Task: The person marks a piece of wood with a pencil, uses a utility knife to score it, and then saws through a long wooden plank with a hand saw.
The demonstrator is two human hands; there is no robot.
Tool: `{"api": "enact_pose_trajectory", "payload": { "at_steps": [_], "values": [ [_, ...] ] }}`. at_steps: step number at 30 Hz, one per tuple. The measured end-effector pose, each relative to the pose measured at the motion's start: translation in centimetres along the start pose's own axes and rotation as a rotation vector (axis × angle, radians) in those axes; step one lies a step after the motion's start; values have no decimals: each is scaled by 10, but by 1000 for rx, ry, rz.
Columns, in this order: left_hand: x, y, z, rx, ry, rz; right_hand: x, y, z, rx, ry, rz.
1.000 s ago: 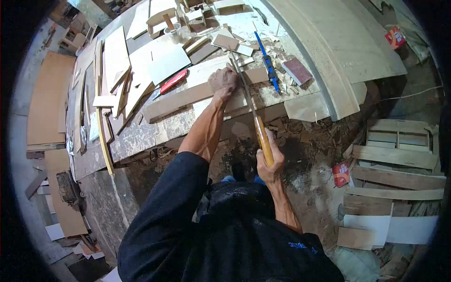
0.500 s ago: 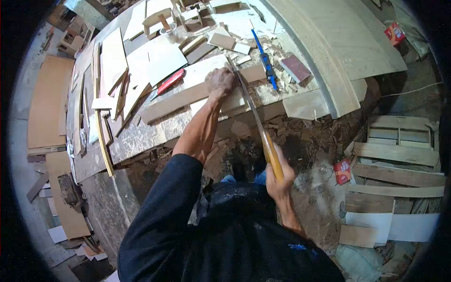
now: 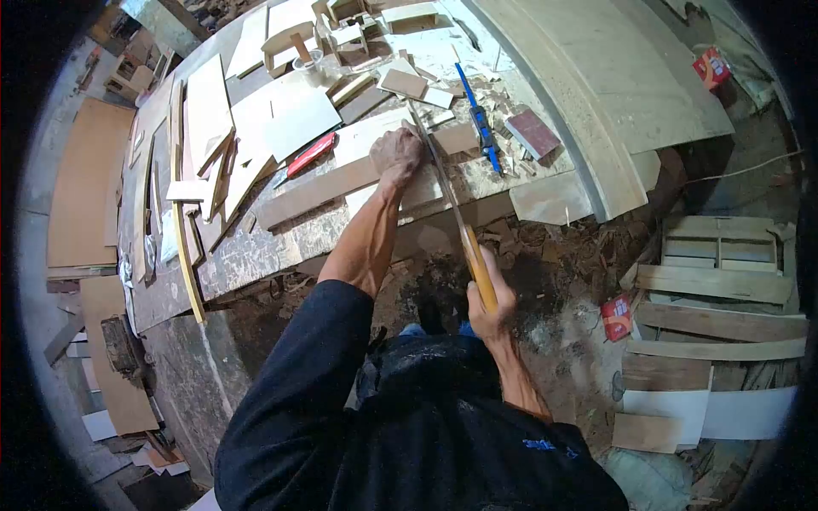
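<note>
A handsaw (image 3: 445, 183), seen edge-on, runs from the bench toward my body. My right hand (image 3: 494, 302) is wrapped round its yellow handle (image 3: 479, 271), below the bench's front edge. My left hand (image 3: 399, 156) is closed and presses on a long brown wooden bar (image 3: 319, 196), just left of the blade; its fingertips are hidden. The blade crosses the bar and a pale board (image 3: 366, 136) behind it. Left of that hand lies a red utility knife (image 3: 311, 156). To the right of the blade are a blue clamp-like tool (image 3: 481, 128) and a dark red block (image 3: 533, 136).
Wood offcuts (image 3: 405, 83) and pale panels (image 3: 298, 115) cover the workbench (image 3: 247, 260). A large sheet (image 3: 630, 77) with a metal edge lies on the right. Stacked planks (image 3: 716, 319) and a red box (image 3: 617, 318) are on the floor at right. Brown boards (image 3: 81, 187) lean at left.
My right hand and the saw's handle have moved forward and slightly left. My left hand stays on the wooden bar.
</note>
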State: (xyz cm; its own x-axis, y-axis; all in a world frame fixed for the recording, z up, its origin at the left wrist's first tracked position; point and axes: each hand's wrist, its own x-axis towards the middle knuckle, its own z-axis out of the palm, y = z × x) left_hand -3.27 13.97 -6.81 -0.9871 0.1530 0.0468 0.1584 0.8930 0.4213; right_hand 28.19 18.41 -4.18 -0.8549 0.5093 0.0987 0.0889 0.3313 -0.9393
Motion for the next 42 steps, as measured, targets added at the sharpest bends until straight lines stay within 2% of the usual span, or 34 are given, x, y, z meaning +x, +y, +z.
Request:
{"api": "enact_pose_trajectory", "payload": {
  "at_steps": [4,6,7,10,13,14,15,21,26,29,33,35,36,42],
  "values": [
    [-3,2,-4,5,29,38,-46,-24,-33,-77,6,-30],
    [-8,5,-8,7,8,80,-62,-29,-43,-73,-1,37],
    [-9,5,-7,15,10,74,-65,-31,-45,-67,-6,70],
    [-5,2,-5,60,-33,61,-37,-27,-32,-20,23,-27],
    [-11,-23,6,19,169,350,15,-6,4,-43,41,-95],
    [-2,-23,14,55,111,226,19,2,13,-21,57,-152],
    [7,-17,8,82,103,214,28,11,19,-5,78,-220],
    [0,-5,-2,54,-36,78,19,36,22,35,67,-97],
    [-4,-11,2,36,87,169,17,42,19,27,94,-194],
    [-3,-14,10,61,120,174,13,52,19,16,71,-155],
    [-6,-4,2,71,40,96,12,30,21,35,48,-150],
    [-3,-6,6,56,97,105,13,11,20,75,44,-120],
    [-5,-8,8,49,121,112,10,2,14,47,-12,-30],
    [-5,-5,5,25,80,83,-48,-34,-31,-32,-10,60]
  ]
}}
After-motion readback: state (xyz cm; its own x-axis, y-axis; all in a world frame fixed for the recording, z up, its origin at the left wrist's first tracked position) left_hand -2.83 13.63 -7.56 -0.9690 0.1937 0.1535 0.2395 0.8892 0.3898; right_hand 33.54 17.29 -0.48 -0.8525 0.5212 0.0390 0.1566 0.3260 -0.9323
